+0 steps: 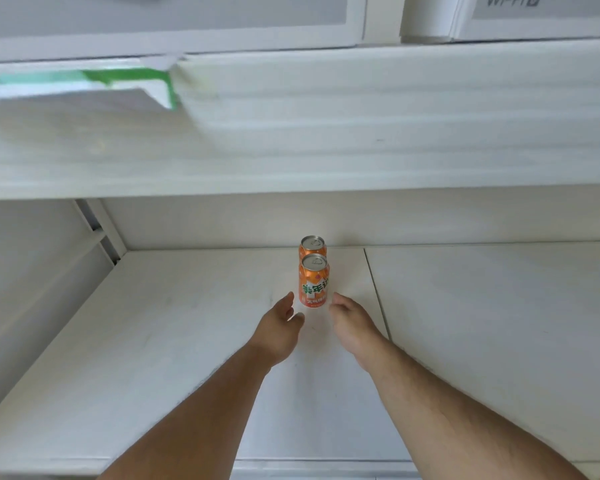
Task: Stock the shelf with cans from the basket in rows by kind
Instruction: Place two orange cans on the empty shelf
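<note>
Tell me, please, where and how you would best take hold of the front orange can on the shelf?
Grip the front orange can round the middle of its upright side wall, coming from the front. The back orange can stands close behind it, so the rear is blocked, while its left and right sides are free. The left hand and right hand already flank it, open, on the shelf.

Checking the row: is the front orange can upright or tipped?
Upright: the front orange can stands on the shelf, silver lid on top, label reading level.
</note>
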A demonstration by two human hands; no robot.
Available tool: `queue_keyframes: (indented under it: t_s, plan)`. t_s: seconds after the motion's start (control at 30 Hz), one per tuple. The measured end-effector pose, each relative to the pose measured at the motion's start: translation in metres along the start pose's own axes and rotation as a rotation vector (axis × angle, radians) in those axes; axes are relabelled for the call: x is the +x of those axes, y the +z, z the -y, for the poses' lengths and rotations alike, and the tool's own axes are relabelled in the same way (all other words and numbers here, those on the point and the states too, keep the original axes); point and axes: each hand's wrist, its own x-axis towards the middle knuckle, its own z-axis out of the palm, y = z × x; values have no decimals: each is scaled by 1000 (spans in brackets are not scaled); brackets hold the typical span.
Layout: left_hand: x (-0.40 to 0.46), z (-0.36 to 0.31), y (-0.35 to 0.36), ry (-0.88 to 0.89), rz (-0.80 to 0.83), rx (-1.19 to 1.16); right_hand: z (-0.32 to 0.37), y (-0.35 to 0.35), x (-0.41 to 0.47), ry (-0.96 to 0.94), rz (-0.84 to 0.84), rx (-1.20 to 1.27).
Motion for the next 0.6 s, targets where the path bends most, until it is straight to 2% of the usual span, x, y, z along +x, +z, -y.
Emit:
queue_keyframes:
  t_s: [0.17, 0.3, 0.43, 0.6]
  plan:
    - [-58, 20, -20, 5, -26, 3, 9, 16, -63, 44, 23, -166]
    - [-104, 33, -42, 16, -55, 107, 19, 35, -110, 35, 120, -484]
    - [-151, 50, -64, 12, -91, 190, 26, 55, -150, -79, 182, -742]
    - [-215, 75, -87, -45, -208, 176, 24, 89, -190, -232, 257, -874]
